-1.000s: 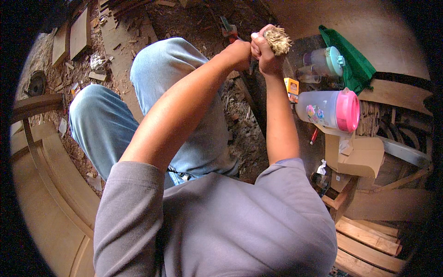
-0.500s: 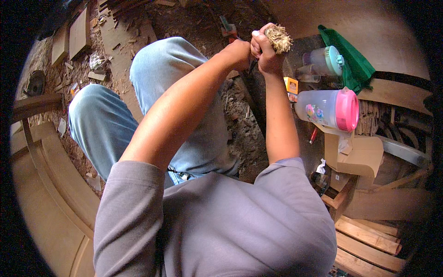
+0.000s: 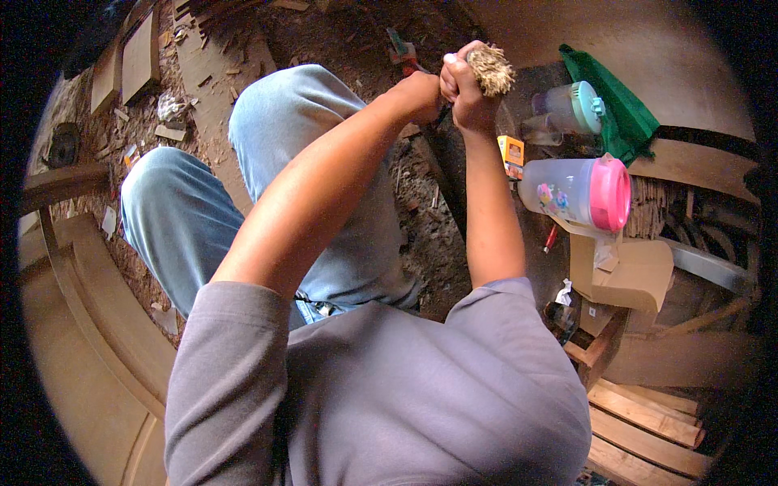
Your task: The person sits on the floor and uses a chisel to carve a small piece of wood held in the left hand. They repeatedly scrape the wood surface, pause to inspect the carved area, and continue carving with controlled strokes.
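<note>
My right hand (image 3: 466, 91) is closed round a stick-like thing. Its thick, frayed end (image 3: 491, 70), straw-coloured and fibrous, pokes out above the thumb; the rest is hidden in the grip. Just to its left, touching or almost touching it, my left hand (image 3: 418, 95) is also closed, knuckles up, and what it holds is hidden. Beyond the left hand lies a red and grey-green tool (image 3: 403, 55), only partly visible. Both arms reach forward past my bent knees (image 3: 300, 113).
To the right stand a clear jug with a pink lid (image 3: 567, 193), a jug with a turquoise lid (image 3: 567, 107), a small orange box (image 3: 510, 154), a green cloth (image 3: 612, 105) and an open cardboard box (image 3: 632, 275). Wooden panels (image 3: 89, 324) lie left; wood scraps litter the ground.
The frayed end has turned very slightly within my right hand's grip. Both hands stay in nearly the same place.
</note>
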{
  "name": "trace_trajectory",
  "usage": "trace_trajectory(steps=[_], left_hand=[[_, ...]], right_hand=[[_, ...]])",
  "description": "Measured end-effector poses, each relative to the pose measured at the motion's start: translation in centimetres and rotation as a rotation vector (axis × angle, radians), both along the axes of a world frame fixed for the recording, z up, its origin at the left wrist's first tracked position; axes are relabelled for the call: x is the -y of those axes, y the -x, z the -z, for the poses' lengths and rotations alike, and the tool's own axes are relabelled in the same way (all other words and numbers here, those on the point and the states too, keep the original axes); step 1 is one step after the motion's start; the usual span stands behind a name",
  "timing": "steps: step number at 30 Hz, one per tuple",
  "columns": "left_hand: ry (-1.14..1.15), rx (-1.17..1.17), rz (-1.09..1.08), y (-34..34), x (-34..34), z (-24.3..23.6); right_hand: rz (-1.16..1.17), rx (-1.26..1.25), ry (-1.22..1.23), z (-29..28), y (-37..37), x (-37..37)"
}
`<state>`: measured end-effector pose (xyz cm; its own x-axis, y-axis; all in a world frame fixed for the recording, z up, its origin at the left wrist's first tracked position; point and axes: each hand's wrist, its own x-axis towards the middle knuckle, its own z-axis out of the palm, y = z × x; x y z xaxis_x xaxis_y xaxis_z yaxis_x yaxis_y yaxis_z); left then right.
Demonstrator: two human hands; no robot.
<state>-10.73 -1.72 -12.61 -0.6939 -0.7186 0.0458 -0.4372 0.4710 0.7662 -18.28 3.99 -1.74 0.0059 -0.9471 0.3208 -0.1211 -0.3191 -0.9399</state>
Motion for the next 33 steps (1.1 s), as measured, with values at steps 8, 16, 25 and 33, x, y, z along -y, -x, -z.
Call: trace_trajectory(steps=[8, 16, 25, 33], left_hand=[[-0.053, -0.008, -0.02, 0.1, 0.2, 0.3], [-0.026, -0.006, -0.029, 1.4, 1.5, 3.6], [-0.12, -0.008, -0.049, 2.4, 2.6, 6.1], [0.071, -0.216, -0.026, 3.9, 3.7, 9.4]], right_hand=[[0.035, -0.002, -0.016, 0.1, 0.1, 0.1], [0.033, -0.124, 0.051, 0.4, 0.0, -0.3], [0.02, -0.111, 0.076, 0.2, -0.1, -0.1], [-0.015, -0.064, 0.07, 0.2, -0.3, 0.1]])
